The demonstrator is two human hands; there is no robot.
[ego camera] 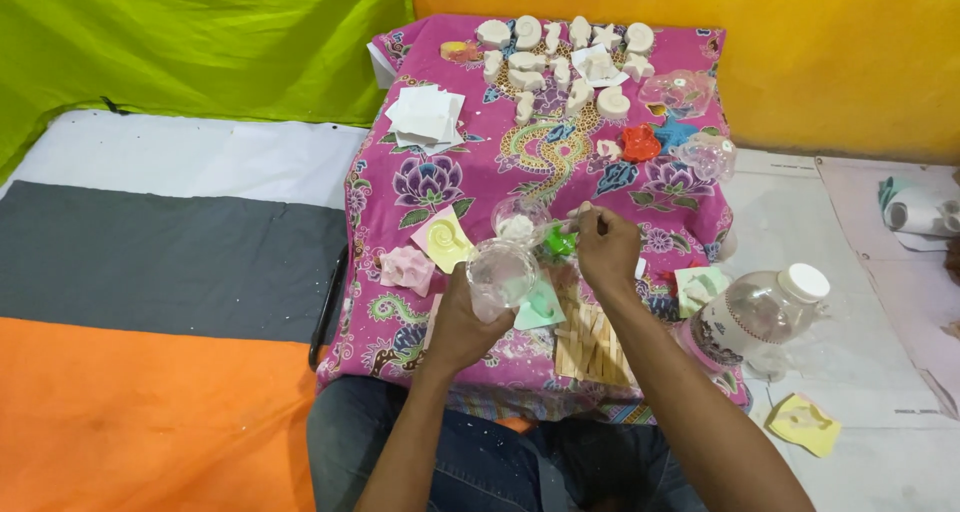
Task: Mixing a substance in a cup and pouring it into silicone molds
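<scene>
Clear plastic cup (501, 272), tilted, in left hand (462, 322).

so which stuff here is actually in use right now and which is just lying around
In use:
left hand holding clear cup
right hand with thin stick
green mold between the hands
second clear cup

Lying about:
white casts at the far edge
white squares
red mold
yellow mold
pink mold
wooden sticks
plastic jar
</scene>
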